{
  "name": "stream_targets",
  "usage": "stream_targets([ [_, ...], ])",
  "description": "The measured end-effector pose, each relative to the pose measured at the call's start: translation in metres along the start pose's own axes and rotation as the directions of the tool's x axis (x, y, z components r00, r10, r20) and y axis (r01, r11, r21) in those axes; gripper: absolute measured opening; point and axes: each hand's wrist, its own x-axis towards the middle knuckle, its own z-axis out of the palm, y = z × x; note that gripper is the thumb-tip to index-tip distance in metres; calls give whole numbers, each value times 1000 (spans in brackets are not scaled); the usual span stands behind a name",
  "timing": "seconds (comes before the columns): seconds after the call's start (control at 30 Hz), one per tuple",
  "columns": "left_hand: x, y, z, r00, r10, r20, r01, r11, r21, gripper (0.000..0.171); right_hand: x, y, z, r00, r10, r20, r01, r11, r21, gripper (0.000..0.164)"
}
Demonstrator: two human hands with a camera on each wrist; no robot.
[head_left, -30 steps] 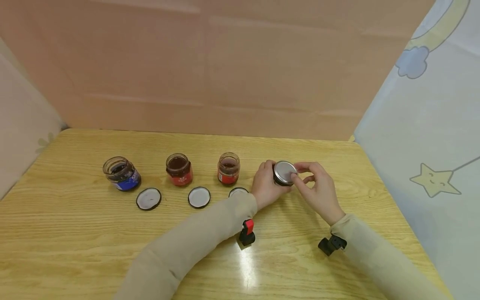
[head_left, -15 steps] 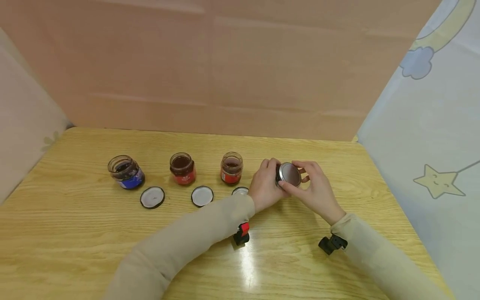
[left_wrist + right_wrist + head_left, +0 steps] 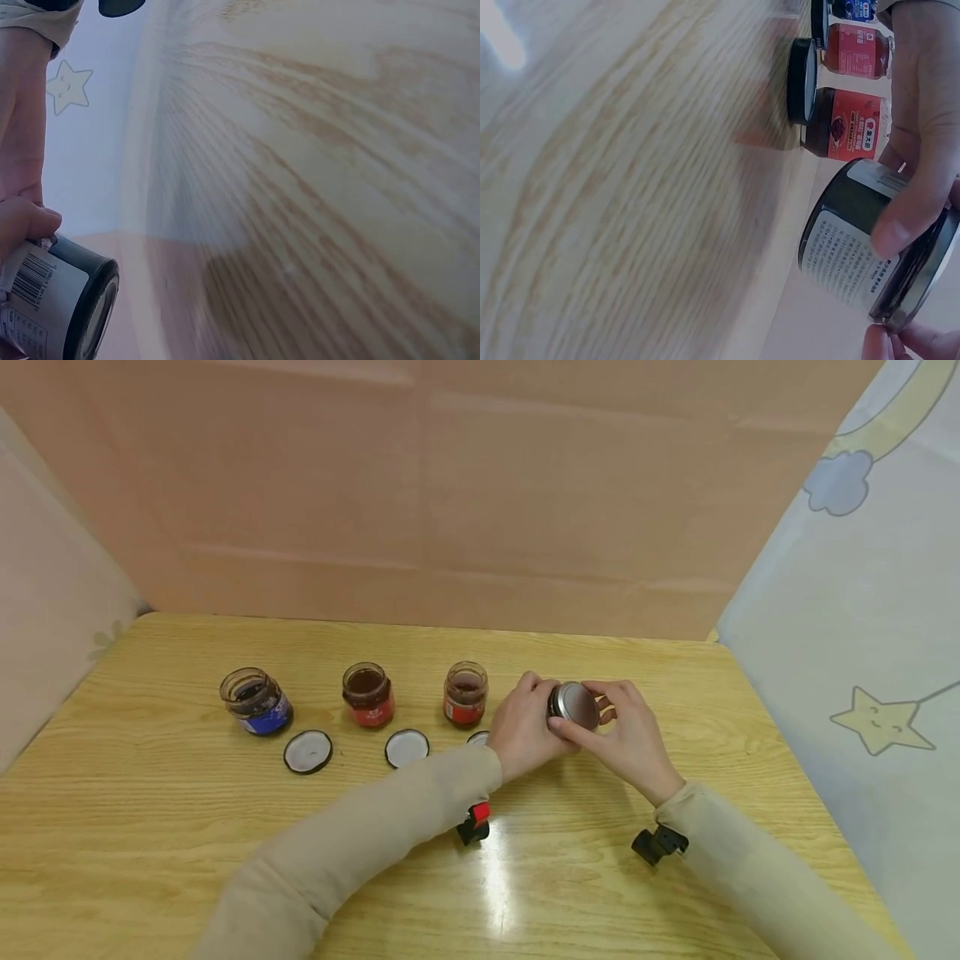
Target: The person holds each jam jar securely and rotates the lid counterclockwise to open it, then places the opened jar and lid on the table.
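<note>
In the head view my left hand grips a dark jar, coming at it from the left. The jar is tilted, and its silver lid faces up and to the right. My right hand holds the lid by its rim, thumb on the near side and fingers on the far side. The right wrist view shows the jar's body with a white printed label, a thumb pressed on it, and fingertips at the lid's edge. A barcode and the dark base of the jar show in the left wrist view.
Three uncovered glass jars stand in a row to the left: one blue-labelled, one red-labelled, one smaller and red-labelled. Before them lie upturned lids, the third lid partly behind the left wrist. Walls border the wooden table.
My right hand has moved from touching the lid's right edge to gripping around its rim. The jar has tipped toward the right. The other jars and lids have stayed put.
</note>
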Motion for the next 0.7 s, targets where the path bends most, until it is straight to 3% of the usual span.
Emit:
stream_targets([
  [0.23,-2,-1,-4,1000,9,7,-9,1000,20,69,0,-2,1,1000,13,-5,-13,1000,-6,66],
  [0.47,-1,-2,-6,1000,15,-19,-15,1000,12,47,2,-5,2,999,50,0,-50,999,-17,62],
  [0.7,-2,-2,-9,1000,24,-2,-24,999,31,48,2,-6,2,999,1,-49,-2,1000,-15,52],
])
